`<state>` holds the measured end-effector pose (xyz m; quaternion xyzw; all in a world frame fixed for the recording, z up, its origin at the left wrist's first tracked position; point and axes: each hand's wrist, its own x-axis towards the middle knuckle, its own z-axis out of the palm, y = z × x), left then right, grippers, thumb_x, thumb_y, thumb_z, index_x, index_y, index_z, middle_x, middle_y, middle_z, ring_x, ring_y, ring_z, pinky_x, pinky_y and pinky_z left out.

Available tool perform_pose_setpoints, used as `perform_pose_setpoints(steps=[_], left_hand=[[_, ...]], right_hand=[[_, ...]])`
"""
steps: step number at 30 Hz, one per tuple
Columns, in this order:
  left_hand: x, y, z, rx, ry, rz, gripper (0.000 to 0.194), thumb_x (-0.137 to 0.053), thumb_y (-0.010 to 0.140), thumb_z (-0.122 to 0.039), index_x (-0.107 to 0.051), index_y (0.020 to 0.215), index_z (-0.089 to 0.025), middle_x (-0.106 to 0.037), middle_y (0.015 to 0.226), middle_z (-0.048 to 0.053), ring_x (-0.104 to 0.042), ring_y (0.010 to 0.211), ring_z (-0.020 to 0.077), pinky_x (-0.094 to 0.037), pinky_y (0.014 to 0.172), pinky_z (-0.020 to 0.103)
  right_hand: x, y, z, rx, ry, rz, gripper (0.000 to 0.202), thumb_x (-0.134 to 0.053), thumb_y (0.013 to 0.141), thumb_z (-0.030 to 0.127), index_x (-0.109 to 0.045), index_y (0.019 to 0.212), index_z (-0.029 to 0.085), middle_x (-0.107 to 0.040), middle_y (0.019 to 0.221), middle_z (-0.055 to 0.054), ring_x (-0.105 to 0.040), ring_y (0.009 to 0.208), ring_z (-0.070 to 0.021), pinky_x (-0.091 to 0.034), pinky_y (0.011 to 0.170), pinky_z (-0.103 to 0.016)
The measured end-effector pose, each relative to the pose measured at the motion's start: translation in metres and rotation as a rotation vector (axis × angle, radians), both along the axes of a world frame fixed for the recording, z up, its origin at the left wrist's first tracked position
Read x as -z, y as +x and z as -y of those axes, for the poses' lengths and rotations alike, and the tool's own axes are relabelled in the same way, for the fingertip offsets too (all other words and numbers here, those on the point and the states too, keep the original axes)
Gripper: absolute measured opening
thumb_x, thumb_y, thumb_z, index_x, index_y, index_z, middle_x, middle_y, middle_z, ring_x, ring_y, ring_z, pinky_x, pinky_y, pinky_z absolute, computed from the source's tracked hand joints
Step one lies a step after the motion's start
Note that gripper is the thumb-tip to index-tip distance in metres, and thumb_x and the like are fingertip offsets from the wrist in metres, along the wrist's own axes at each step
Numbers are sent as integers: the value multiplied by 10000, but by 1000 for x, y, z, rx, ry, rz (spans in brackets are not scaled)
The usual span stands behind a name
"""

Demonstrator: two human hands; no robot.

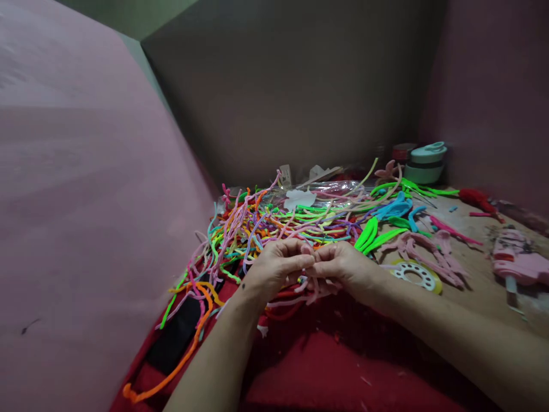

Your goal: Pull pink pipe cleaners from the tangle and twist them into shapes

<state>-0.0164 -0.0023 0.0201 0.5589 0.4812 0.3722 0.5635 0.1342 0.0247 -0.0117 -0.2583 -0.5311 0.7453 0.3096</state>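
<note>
1. Spread over the desk (480,286) behind the hands: a wide tangle of fuzzy chenille stems in many colours (274,220), orange, green, pink, purple and blue, reaching from the left wall almost to the middle.
2. Under the forearms: a red cloth (326,366), darkened by shadow, with a long orange stem (184,360) trailing toward the near left edge.
3. Meeting in front of the tangle: left hand (277,266) and right hand (343,264), fingertips pressed together and pinching a pale pink fuzzy chenille stem (311,289), whose loose ends hang just below the knuckles, over the red cloth.
4. Step in hand, by the look of it: twisting or bending the pink stem between the fingertips (the exact fold hidden by the fingers). Next move likely calling for a firm pinch at one point and a small turn from the other side, without letting the ends slip.
5. Look of the stem: thin, soft, limp at the ends, apparently looped more than once.
6. Right of the hands: a yellow-rimmed tape roll with a white hub (416,274), bright green stem loops (371,234) and a pink glue gun (517,260).
</note>
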Motion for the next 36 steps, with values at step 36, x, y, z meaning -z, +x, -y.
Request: perform_pose_setpoints(steps=[36], left_hand=[[6, 16, 6, -371, 358, -208, 268, -552, 762, -335, -572, 572, -147, -478, 483, -26, -413, 421, 67, -315, 427, 198]], right_hand=[[-4, 1, 4, 102, -18, 79, 162, -636, 592, 199, -540, 483, 129, -582, 440, -13, -426, 342, -59, -253, 362, -189]])
